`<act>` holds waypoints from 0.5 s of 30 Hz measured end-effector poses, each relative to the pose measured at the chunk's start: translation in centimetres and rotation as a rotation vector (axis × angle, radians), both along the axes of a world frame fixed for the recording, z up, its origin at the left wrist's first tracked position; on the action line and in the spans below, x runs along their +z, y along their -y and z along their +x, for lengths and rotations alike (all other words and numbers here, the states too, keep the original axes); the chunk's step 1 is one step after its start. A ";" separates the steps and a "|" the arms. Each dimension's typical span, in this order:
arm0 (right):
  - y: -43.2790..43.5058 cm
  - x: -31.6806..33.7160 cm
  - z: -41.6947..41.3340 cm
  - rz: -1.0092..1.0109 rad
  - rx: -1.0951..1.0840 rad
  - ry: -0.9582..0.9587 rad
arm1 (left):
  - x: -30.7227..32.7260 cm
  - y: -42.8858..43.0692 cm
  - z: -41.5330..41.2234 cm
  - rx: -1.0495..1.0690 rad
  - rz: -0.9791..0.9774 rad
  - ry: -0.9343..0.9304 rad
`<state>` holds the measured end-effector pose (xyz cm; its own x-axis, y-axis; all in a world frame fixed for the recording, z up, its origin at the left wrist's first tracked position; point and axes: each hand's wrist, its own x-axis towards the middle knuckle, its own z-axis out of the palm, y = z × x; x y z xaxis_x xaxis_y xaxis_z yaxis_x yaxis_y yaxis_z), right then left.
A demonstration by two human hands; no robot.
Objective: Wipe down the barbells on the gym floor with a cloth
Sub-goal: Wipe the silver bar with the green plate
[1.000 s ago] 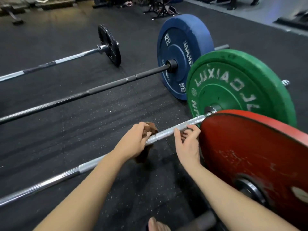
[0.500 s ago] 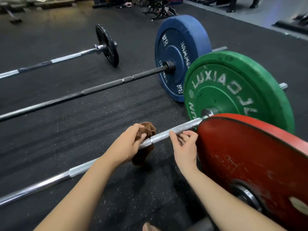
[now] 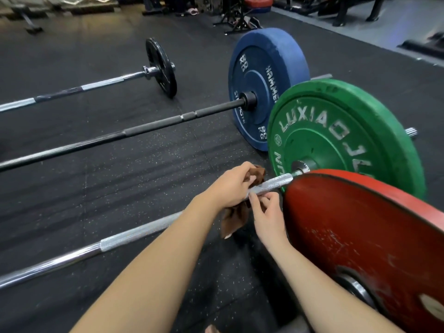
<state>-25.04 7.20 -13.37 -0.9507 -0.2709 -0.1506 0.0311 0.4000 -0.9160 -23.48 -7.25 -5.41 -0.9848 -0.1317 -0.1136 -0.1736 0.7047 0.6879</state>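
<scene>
A silver barbell [image 3: 134,233] with a green plate [image 3: 341,138] lies nearest on the black gym floor. My left hand [image 3: 230,186] grips a brown cloth [image 3: 234,218] wrapped round that bar, close to the green plate. The cloth's tail hangs below the bar. Just to the right, my right hand [image 3: 266,212] has its fingers curled at the bar and the cloth's edge. Behind it lie a dark barbell [image 3: 149,128] with a blue plate [image 3: 264,87], and a third barbell [image 3: 101,85] with a small black plate [image 3: 161,68].
A red plate [image 3: 365,248] stands at the near right, close to my right forearm. Benches and rack legs [image 3: 237,18] stand at the back. Black rubber flooring [image 3: 120,179] lies between the bars.
My left hand has slid the cloth right along the bar toward the green plate. My right hand now sits right next to the left.
</scene>
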 end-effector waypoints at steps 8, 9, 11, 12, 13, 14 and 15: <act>-0.2 0.4 0.0 0.040 -0.011 0.049 | -1.1 3.5 3.8 0.049 0.071 0.025; -0.1 0.1 0.0 0.038 -0.018 0.041 | -1.0 4.1 4.5 0.039 0.063 0.020; 0.0 -0.5 0.0 0.026 -0.039 0.030 | -0.9 4.8 5.6 0.034 0.049 0.025; 0.0 -0.6 0.0 0.024 -0.044 0.029 | -0.8 5.0 5.9 0.035 0.044 0.026; 0.0 -0.5 0.0 0.021 -0.045 0.031 | -0.8 5.1 5.8 0.035 0.039 0.020; -0.1 -0.4 0.1 0.019 -0.038 0.034 | -0.8 4.9 5.6 0.038 0.041 0.006; -0.2 -0.1 0.2 0.022 -0.031 0.039 | -0.6 4.6 5.0 0.041 0.054 -0.013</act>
